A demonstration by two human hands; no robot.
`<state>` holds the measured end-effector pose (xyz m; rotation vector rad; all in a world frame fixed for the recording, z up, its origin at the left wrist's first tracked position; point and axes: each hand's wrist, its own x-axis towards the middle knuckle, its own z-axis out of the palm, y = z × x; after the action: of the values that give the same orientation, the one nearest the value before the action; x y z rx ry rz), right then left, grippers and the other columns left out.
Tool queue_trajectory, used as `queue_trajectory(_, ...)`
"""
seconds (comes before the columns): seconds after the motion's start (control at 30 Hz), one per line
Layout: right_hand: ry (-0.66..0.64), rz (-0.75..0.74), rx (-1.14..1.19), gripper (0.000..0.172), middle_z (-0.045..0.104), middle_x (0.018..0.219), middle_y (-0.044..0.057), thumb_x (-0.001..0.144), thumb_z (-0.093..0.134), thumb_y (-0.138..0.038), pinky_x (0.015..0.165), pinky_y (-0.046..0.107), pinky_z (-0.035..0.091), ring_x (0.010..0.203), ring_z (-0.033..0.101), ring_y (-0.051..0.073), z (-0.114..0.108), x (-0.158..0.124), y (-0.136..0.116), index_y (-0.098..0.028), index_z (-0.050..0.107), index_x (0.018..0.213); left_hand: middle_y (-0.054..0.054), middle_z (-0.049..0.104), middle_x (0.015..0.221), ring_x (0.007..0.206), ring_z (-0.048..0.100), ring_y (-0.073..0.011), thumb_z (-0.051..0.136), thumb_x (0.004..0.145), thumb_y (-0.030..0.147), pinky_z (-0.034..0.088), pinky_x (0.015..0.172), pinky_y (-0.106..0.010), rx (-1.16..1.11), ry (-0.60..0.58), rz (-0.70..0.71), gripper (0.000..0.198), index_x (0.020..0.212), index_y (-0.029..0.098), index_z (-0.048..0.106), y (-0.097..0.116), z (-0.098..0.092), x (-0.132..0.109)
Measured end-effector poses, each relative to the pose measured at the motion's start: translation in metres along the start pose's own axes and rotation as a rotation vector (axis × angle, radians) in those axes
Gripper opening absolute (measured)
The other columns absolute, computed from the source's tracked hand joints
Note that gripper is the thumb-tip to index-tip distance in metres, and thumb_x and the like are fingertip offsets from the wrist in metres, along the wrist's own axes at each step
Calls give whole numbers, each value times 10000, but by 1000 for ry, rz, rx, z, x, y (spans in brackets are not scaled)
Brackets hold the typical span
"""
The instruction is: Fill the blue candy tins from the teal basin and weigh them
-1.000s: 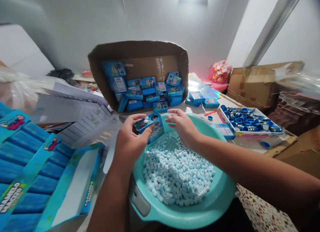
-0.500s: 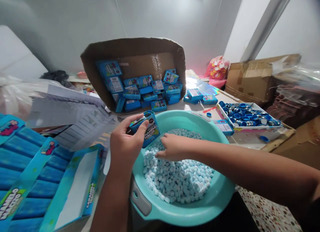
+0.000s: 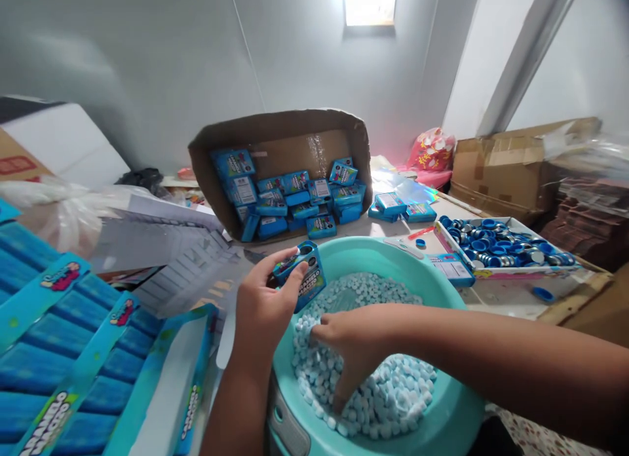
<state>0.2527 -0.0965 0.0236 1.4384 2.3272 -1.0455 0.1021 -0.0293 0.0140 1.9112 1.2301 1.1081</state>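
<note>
My left hand grips a small blue candy box between thumb and fingers, tilted over the left rim of a turquoise tub. A dark round opening shows in the box's top. Pale blue and white candies fill the bottom of the tub. My right hand reaches down into them, thumb and fingers spread wide apart, with the fingertips sunk among the candies. Whether any candies lie under the palm is hidden.
Behind the tub, a tipped cardboard box holds several blue candy boxes. A tray of blue caps lies right. Several more boxes rest on the table. Blue display cartons stand at left, near papers.
My right hand has gone lower into the candies and its thumb and fingers have spread apart. My left hand still holds the candy box. The camera view has tilted up slightly.
</note>
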Motion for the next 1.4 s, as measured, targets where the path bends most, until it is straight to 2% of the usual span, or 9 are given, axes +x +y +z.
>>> queue_trajectory(0.07,-55,-1,-5,1002,619,1290,186,603,785,-658,726,369,518,992,673,363,-3,1,-1,-165,507,1430,-47,736,1060,926,701,-220,690,840,458,573,856,-362,14,-10,30,384,1156,242,711,-3,1,0)
queue_trajectory(0.2,-144,-38,-43,924,667,1252,145,646,780,-614,645,292,455,972,667,303,-4,6,0,-158,534,1410,-45,713,1066,840,699,-189,758,772,463,572,712,-295,-46,50,-1,611,1310,249,564,-6,5,1)
queue_trajectory(0.33,-183,-76,-68,726,725,1143,90,710,748,-575,566,251,407,810,630,209,-1,11,1,-142,646,1284,-24,722,929,773,687,-186,776,737,506,546,677,-286,-37,39,-53,495,1126,227,650,-5,6,1)
queue_trajectory(0.43,-142,-95,-85,642,742,1078,61,731,752,-528,547,226,385,720,571,156,-2,9,0,-152,678,1246,-17,738,886,756,689,-192,760,751,514,544,694,-302,-23,12,-48,410,1051,238,711,-2,5,1)
queue_trajectory(0.6,-81,-123,-87,473,746,985,30,780,734,-447,523,210,358,631,511,117,-3,6,-1,-167,724,1161,-19,758,978,867,709,-210,740,790,469,563,815,-338,-34,-9,-16,353,1075,260,743,-3,4,2)
queue_trajectory(0.9,-13,-177,-28,336,749,971,22,846,684,-327,571,198,380,704,565,118,-5,4,0,-155,747,1128,-18,727,1187,1101,674,-229,672,868,452,526,986,-383,-12,-100,83,342,1173,303,714,-12,5,3)
queue_trajectory(1.03,49,-179,15,312,751,950,24,826,696,-294,589,201,385,712,581,117,-7,1,3,-153,754,1098,-32,713,1216,1078,682,-241,668,864,480,557,893,-380,15,-121,27,456,1286,312,639,-12,4,2)
queue_trajectory(1.2,165,-205,155,277,736,899,29,810,722,-285,636,199,413,742,605,116,-12,-4,11,-141,757,1044,-22,722,1169,1097,657,-215,635,890,415,521,927,-339,61,-150,106,301,1145,272,708,-9,5,3)
queue_trajectory(1.4,377,-279,298,177,642,746,-24,799,742,-234,603,191,398,651,538,76,-25,-17,17,-145,756,950,-27,731,1122,900,678,-205,627,876,454,500,632,-281,78,-219,-24,379,1208,277,674,-4,4,2)
